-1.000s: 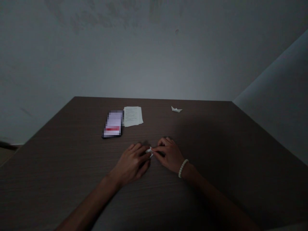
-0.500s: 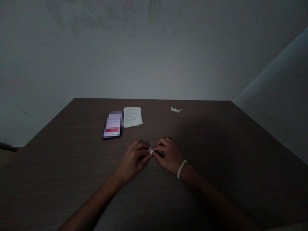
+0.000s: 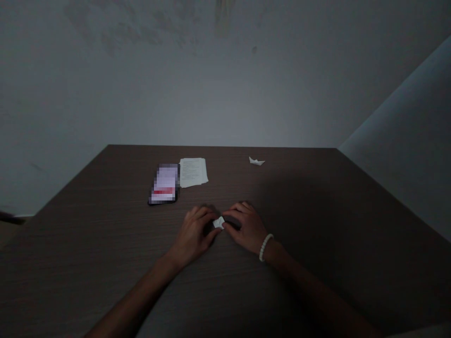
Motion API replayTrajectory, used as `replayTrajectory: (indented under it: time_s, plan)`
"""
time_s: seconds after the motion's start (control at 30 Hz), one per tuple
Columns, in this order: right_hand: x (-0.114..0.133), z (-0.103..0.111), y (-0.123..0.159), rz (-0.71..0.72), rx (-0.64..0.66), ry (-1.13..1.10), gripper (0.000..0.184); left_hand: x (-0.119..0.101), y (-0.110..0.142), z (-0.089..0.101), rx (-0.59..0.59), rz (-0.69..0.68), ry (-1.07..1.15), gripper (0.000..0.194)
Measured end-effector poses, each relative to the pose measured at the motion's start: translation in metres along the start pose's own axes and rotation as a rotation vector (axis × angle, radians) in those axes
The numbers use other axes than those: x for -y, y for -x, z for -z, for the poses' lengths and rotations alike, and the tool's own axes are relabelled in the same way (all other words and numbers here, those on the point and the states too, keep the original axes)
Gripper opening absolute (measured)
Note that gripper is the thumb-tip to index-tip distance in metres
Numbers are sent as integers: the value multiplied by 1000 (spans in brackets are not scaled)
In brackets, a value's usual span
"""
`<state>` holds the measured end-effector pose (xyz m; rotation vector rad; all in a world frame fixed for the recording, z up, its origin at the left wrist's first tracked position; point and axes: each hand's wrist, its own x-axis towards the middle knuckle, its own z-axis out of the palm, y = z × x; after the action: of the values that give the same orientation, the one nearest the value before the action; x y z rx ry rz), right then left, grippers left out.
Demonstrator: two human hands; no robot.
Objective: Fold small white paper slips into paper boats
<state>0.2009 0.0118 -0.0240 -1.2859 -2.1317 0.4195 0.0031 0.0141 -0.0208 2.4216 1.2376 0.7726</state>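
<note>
Between my two hands, low over the middle of the table, is a small folded piece of white paper [image 3: 219, 222] with faint printed lines on it. My left hand [image 3: 193, 234] has its thumb and fingertips at the paper's left side. From the right, my right hand [image 3: 248, 228] pinches the other edge with thumb and forefinger; a beaded white bracelet [image 3: 266, 247] circles that wrist. A folded paper boat [image 3: 257, 161] sits farther back, beyond my right hand.
A stack of printed paper sheets [image 3: 193, 172] lies at the back left. Beside it is a phone [image 3: 164, 184] with a lit, pixelated screen. The dark wooden table [image 3: 105, 244] meets a stained wall [image 3: 225, 94] behind.
The left fingers have drawn back slightly to the left and spread a little, so more of the folded paper shows. My right hand stays nearly in place.
</note>
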Motion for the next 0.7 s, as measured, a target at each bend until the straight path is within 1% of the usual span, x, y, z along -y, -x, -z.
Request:
replayTrajectory:
  time_s: [0.1, 0.17, 0.27, 0.4, 0.57, 0.7]
  plan:
    - [-2, -1, 0, 11, -8, -13, 12, 1, 2, -2, -3, 2, 35, 21]
    - [-2, -1, -1, 20, -20, -36, 8, 2, 3, -3, -11, 30, 46, 21]
    - [-2, 0, -2, 30, -47, -101, 6, 0, 4, -2, -10, 58, 49, 21]
    - [-1, 2, -2, 83, -55, -173, 7, -5, 0, 5, 27, 21, 66, 12]
    - [1, 3, -1, 111, -82, -180, 9, -8, -2, 10, 25, -13, 84, 19]
    - [3, 4, 0, 158, -66, -174, 8, -7, 0, 9, -4, -53, 40, 25]
